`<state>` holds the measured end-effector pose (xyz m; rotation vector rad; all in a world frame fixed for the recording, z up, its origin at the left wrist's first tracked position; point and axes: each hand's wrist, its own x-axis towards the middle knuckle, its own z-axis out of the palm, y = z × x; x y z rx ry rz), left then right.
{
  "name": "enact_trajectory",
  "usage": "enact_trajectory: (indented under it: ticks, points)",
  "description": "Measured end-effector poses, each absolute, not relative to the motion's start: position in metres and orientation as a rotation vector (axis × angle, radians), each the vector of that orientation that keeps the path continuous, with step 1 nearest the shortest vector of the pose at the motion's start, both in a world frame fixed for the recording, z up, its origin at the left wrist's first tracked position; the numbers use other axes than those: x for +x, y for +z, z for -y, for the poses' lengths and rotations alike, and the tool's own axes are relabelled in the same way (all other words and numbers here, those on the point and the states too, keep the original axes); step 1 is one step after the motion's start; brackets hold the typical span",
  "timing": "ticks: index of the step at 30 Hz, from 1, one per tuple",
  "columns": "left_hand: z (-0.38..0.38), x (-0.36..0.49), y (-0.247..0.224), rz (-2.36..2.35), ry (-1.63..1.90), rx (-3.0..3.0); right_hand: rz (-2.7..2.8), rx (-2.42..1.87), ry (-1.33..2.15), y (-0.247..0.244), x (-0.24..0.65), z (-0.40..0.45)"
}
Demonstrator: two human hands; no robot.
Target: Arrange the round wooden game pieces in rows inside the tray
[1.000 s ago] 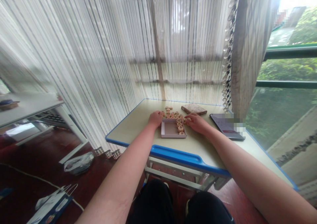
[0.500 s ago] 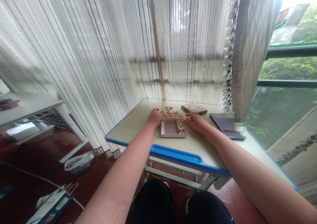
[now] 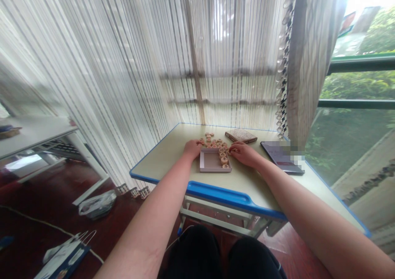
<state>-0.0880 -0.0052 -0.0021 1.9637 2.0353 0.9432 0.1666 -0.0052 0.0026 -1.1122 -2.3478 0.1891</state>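
Observation:
A shallow pale box (image 3: 211,171) stands on the table, with several round wooden Chinese chess pieces (image 3: 224,160) lined up along its right side. Beyond its far edge lie more loose Chinese chess pieces (image 3: 214,142), some touching each other. My left hand (image 3: 193,148) is at the box's far left corner, its fingertips closed on a piece at the left of the loose group. To the right of the box, my right hand (image 3: 242,152) has its fingers bent around a piece close to the box wall. My fingers partly cover both pieces.
A patterned flat box or lid (image 3: 241,135) lies at the back of the table (image 3: 163,159). On the right rests a dark tablet (image 3: 279,157). A blue pen groove (image 3: 219,191) runs along the front edge. Striped curtains (image 3: 228,85) hang behind.
My left hand's raised fingers have come down onto a piece beside the loose group. My right hand has moved slightly left, its fingers drawn in closer to the box wall.

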Motion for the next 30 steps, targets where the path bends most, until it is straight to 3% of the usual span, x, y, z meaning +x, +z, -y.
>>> enact_trajectory:
  ticks: [12,20,30]
  points:
    - [0.0065,-0.0882,0.0025,-2.204,0.854,1.889,2.344,-1.133,0.186,0.0038,0.1673,0.0056]
    - [0.0053,-0.0897,0.0004,-2.092,1.156,1.738,2.335,-1.151,0.193,0.0035,0.1675,0.0045]
    - [-0.0028,-0.0917,-0.0043,-2.051,1.232,1.733,2.308,-1.179,0.204,0.0050,0.1658,0.0070]
